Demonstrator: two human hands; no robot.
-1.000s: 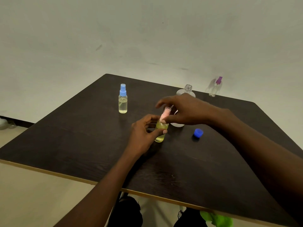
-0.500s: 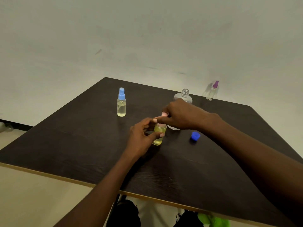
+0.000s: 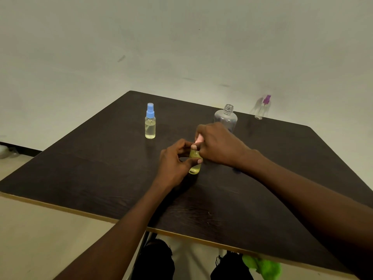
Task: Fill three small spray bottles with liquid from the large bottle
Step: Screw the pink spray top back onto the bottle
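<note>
A small spray bottle with yellowish liquid (image 3: 195,166) stands mid-table. My left hand (image 3: 173,162) grips its body. My right hand (image 3: 218,144) closes over its pink spray top (image 3: 199,138). Behind the right hand stands the large clear bottle (image 3: 226,117), uncapped and looking empty. A blue-topped spray bottle (image 3: 150,123) holding pale liquid stands upright to the left. A purple-topped spray bottle (image 3: 262,108), seemingly empty, stands at the far right edge of the table.
The dark wooden table (image 3: 101,168) has a pale front edge, and a plain wall rises behind it. A sliver of the blue cap (image 3: 236,170) shows under my right wrist. Below the table are dark shoes and something green (image 3: 262,265).
My right hand has lowered the pink spray top onto the bottle held by my left hand and now covers it. My right wrist now hides most of the blue cap.
</note>
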